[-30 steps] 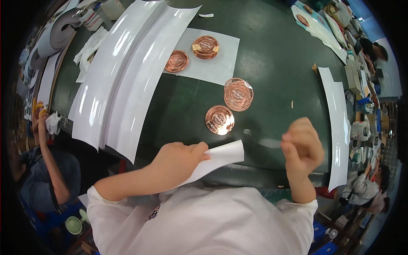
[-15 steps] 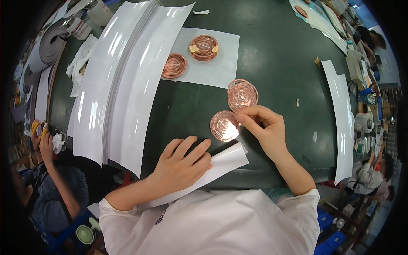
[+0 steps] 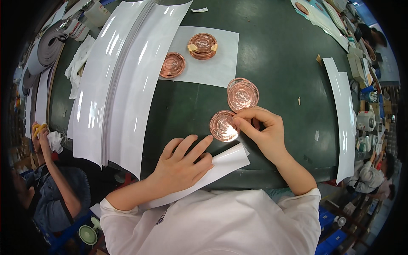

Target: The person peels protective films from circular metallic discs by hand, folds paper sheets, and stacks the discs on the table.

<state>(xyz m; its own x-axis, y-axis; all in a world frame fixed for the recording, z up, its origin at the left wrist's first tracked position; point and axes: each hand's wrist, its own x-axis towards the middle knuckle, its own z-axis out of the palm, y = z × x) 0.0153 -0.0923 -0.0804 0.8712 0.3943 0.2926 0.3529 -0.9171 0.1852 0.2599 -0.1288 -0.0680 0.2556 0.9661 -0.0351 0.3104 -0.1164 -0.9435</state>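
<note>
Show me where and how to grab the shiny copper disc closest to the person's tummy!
Pinch the lower disc by its outer rim, thumb and fingertip together, probably coming from the right. It lies flat and round, with no handle showing, and the right hand has its fingertips at that side. The upper disc crowds its top edge, so there's likely less room there.

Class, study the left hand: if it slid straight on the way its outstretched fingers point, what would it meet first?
Probably the copper-coloured disc nearest the person: its edge lies just beyond the rightmost outstretched fingertip of the left hand, though depth is hard to judge.
</note>
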